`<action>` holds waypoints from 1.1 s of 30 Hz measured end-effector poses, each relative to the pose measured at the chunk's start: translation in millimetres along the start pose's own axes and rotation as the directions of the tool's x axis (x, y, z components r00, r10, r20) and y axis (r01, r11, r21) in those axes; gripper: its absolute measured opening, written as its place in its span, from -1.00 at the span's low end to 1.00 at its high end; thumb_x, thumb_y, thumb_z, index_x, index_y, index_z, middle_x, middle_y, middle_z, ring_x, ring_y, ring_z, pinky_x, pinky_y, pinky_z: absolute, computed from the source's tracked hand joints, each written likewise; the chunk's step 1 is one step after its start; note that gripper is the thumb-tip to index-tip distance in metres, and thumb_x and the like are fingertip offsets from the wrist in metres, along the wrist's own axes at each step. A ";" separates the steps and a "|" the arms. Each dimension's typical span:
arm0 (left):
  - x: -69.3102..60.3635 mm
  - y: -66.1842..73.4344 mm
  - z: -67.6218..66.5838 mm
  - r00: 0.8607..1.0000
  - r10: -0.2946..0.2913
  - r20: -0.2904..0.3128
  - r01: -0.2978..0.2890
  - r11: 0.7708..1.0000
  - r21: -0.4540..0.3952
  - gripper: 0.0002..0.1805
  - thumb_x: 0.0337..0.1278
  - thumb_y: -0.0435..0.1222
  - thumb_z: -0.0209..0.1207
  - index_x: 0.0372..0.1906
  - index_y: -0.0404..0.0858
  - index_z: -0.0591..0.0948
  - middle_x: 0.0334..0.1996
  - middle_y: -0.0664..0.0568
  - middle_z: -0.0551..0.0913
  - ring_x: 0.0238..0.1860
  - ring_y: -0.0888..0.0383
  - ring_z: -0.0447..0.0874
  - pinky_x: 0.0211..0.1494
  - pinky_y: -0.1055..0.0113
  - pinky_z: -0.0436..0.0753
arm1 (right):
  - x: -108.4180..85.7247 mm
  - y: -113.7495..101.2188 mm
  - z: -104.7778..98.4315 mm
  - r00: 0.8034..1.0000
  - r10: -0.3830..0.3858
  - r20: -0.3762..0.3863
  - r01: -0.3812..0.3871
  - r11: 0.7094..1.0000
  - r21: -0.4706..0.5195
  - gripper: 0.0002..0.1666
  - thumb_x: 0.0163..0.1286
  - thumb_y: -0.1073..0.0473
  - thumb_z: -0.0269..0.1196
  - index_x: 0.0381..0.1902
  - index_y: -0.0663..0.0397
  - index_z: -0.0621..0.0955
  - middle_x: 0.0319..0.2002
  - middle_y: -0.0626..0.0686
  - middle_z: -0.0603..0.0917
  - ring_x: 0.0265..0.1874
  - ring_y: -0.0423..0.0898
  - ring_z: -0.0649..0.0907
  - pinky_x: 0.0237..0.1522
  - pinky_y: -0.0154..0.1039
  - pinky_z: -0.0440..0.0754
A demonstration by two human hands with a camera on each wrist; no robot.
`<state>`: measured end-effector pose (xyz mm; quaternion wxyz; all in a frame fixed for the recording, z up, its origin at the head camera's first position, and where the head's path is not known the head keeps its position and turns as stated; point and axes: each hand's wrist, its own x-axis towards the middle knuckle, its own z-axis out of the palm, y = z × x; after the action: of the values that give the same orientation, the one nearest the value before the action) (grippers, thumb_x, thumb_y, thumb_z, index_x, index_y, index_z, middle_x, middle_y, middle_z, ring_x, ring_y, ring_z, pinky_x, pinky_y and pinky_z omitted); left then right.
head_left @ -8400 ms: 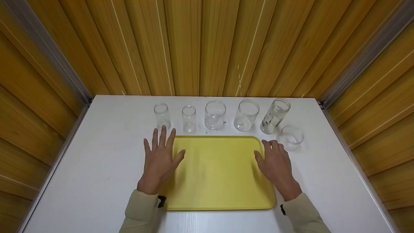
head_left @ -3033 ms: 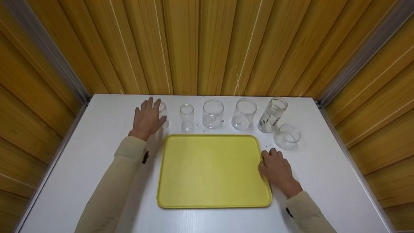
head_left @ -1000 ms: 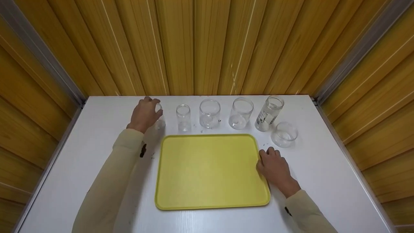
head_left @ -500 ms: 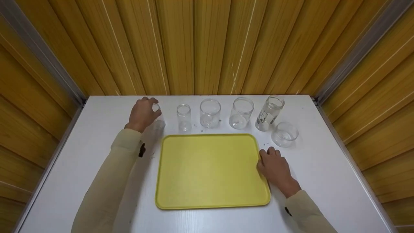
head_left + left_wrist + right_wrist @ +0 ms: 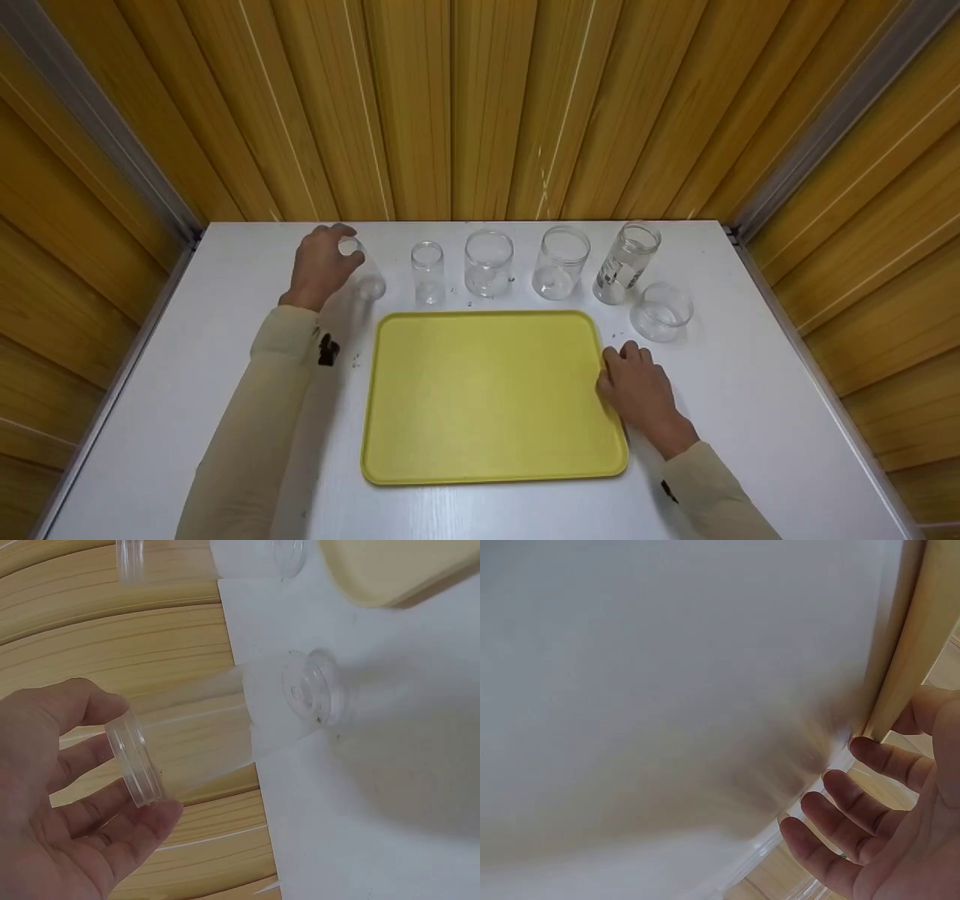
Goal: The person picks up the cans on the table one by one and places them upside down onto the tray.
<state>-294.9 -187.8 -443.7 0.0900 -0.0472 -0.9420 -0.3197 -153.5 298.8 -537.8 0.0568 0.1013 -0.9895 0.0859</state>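
So, nearest are two beige sleeves [image 5: 247,420] over a white table [image 5: 750,405], with a yellow tray [image 5: 493,397] lying flat between them. The right hand [image 5: 645,390] has the tray's right rim pinched between thumb and finger. Just past that hand there's a low clear jar [image 5: 663,311]. Behind the tray it's a row: slim jar [image 5: 427,274], two wider jars [image 5: 488,262], then a tall printed jar [image 5: 627,262] on the right. At the row's left end, the left hand [image 5: 319,262] pinches a tall plain jar [image 5: 202,735] around its mouth; it's leaning left, base down by the tabletop, can't tell if touching. Wood-look panels [image 5: 487,112] stand at the back.
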 end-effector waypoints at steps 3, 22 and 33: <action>-1.2 -2.3 -1.1 0.999 -0.021 -0.024 0.020 0.999 -0.034 -0.53 0.34 -0.37 0.27 0.29 -0.47 0.62 0.19 -0.42 0.63 0.24 -0.31 0.59 0.32 -0.15 0.55 | -0.2 0.2 -0.6 1.000 0.004 0.008 -0.004 1.000 -0.004 -0.89 0.47 0.23 0.22 -0.21 0.18 0.53 -0.26 0.19 0.43 -0.31 0.18 0.45 -0.43 0.13 0.54; -20.3 -14.6 -11.6 0.975 -0.205 -0.083 0.170 0.934 -0.316 -0.53 0.43 -0.25 0.24 0.33 -0.37 0.63 0.24 -0.32 0.65 0.25 -0.20 0.64 0.24 -0.04 0.61 | -0.7 1.8 0.8 1.000 0.020 0.022 -0.020 1.000 -0.007 -0.82 0.48 0.19 0.25 -0.10 0.20 0.58 -0.21 0.20 0.47 -0.25 0.19 0.48 -0.39 0.14 0.57; -32.5 -15.9 -14.1 0.951 -0.303 -0.051 0.246 0.849 -0.467 -0.51 0.43 -0.18 0.27 0.34 -0.30 0.63 0.22 -0.20 0.65 0.22 -0.05 0.63 0.19 0.17 0.62 | -0.8 2.0 1.6 1.000 0.022 0.016 -0.022 1.000 0.004 -0.85 0.48 0.18 0.22 -0.14 0.17 0.57 -0.21 0.19 0.47 -0.25 0.18 0.48 -0.39 0.12 0.55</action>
<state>-263.4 -210.0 -448.6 0.0876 0.0881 -0.8304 -0.5431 -153.2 300.6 -539.7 0.0478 0.0914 -0.9908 0.0878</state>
